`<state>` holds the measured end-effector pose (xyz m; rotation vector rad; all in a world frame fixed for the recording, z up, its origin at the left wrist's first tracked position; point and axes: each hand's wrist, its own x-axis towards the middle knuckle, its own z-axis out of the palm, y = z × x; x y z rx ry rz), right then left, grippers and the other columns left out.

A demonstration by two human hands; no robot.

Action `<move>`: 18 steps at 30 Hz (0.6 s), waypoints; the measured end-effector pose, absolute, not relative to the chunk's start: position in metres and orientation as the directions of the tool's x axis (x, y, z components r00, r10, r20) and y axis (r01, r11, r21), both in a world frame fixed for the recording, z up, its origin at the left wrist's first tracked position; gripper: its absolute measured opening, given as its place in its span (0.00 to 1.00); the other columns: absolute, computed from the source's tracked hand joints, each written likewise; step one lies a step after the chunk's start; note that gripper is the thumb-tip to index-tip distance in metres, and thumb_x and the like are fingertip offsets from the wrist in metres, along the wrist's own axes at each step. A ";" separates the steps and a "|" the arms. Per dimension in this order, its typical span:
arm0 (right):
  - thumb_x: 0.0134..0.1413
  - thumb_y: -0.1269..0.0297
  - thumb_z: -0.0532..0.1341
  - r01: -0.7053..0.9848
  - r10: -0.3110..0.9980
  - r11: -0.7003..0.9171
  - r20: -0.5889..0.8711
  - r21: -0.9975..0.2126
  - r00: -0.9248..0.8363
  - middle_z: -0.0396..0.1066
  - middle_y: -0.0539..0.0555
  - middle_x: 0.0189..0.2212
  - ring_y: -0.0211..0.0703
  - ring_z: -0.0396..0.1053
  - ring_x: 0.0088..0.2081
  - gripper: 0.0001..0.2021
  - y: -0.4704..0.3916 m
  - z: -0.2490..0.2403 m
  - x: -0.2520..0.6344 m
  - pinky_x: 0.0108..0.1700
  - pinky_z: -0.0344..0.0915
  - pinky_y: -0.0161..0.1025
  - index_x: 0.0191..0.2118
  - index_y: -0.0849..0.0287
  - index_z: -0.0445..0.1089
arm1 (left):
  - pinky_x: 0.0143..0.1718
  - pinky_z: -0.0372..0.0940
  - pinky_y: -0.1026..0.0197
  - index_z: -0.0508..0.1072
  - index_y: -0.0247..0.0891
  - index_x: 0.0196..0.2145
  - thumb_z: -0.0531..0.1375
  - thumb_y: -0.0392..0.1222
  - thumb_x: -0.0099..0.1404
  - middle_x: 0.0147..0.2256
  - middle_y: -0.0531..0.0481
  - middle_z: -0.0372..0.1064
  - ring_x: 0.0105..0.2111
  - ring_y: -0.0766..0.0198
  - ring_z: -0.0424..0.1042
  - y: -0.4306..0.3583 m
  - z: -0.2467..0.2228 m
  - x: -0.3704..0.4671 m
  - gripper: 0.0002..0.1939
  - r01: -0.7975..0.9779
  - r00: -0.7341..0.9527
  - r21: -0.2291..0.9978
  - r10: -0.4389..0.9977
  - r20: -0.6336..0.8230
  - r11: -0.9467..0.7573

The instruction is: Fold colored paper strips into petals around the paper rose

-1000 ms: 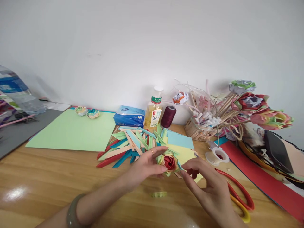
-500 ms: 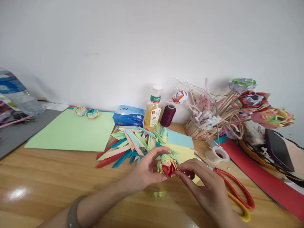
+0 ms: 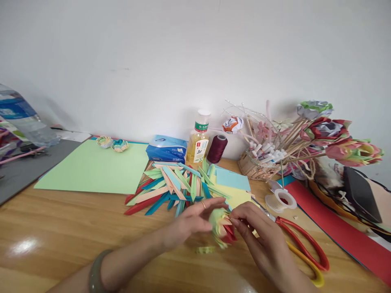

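Note:
A folded-paper flower (image 3: 220, 228), green outside with peach and red petals inside, is held above the table between my two hands, slightly blurred. My left hand (image 3: 194, 221), wearing a ring, curls around its left side and top; the thumb lies near the green petals, and the other fingertips are partly hidden. On the opposite side, my right hand (image 3: 264, 240) pinches the flower's edge between thumb and forefinger. Below the flower lies a small yellow-green strip (image 3: 205, 249). Scissors (image 3: 305, 240) with red and yellow handles rest beside my right hand.
Folded paper strips (image 3: 171, 187) are heaped behind my hands. Further back stand a tissue pack (image 3: 166, 149), a drink bottle (image 3: 198, 140) and a maroon thread spool (image 3: 217, 149). Green paper (image 3: 94, 169) lies left; a ribbon spool (image 3: 280, 200) and a basket (image 3: 256, 167) with paper flowers stand right.
The paper flower has turned and tipped, with its red centre now facing lower right. My left hand has shifted slightly downward; the right still pinches the flower's edge.

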<state>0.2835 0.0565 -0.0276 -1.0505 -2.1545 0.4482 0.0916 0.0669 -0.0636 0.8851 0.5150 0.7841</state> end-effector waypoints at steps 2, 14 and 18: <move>0.59 0.74 0.55 0.553 0.746 0.663 0.497 -0.504 -0.443 0.68 0.52 0.28 0.39 0.68 0.30 0.07 0.057 -0.030 0.285 0.31 0.65 0.34 0.35 0.56 0.67 | 0.46 0.62 0.51 0.66 0.41 0.55 0.58 0.59 0.58 0.49 0.41 0.68 0.47 0.51 0.68 0.067 -0.061 0.091 0.31 -0.321 0.598 0.851 0.786 -0.159 0.416; 0.55 0.64 0.61 0.466 0.886 0.463 0.371 -0.754 -0.280 0.68 0.51 0.24 0.38 0.65 0.25 0.06 0.055 -0.024 0.283 0.24 0.63 0.33 0.29 0.55 0.73 | 0.48 0.62 0.54 0.71 0.45 0.49 0.68 0.49 0.51 0.48 0.47 0.66 0.45 0.56 0.68 0.067 -0.052 0.093 0.27 -0.348 0.488 0.909 0.872 -0.035 0.232; 0.56 0.63 0.60 0.421 0.922 0.361 0.251 -0.832 -0.294 0.68 0.51 0.24 0.39 0.65 0.26 0.08 0.056 -0.025 0.282 0.25 0.62 0.33 0.29 0.56 0.74 | 0.52 0.60 0.54 0.73 0.47 0.47 0.67 0.46 0.53 0.52 0.47 0.60 0.51 0.55 0.63 0.066 -0.054 0.093 0.23 -0.323 0.458 0.938 0.888 0.037 0.127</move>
